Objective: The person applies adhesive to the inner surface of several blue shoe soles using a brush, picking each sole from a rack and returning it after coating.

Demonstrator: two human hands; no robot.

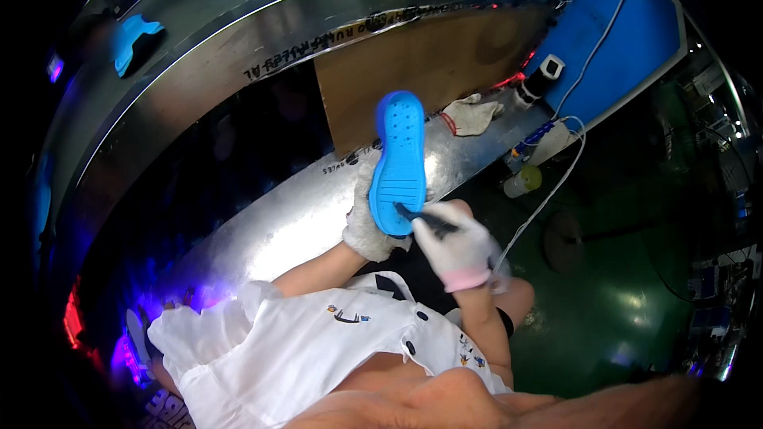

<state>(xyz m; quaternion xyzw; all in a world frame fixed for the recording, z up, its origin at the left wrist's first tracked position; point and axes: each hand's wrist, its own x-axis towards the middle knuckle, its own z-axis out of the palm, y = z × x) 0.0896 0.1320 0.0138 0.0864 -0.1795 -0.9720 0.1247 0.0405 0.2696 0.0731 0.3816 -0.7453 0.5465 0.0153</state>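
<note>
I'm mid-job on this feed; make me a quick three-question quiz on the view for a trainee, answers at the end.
1. Which hand grips the dark tool pointed at the blue sole? A) left B) right C) both
2. True or false: the left hand is bare.
3. What item with a red edge lies on the metal bench, near the cardboard?

Key:
1. B, the right hand.
2. False: the left hand wears a pale glove.
3. A spare glove.

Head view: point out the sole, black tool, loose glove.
Sole (400, 163): head view, middle of its face.
Black tool (412, 214): head view, its shaft.
Loose glove (475, 116): head view, its white body.
</note>
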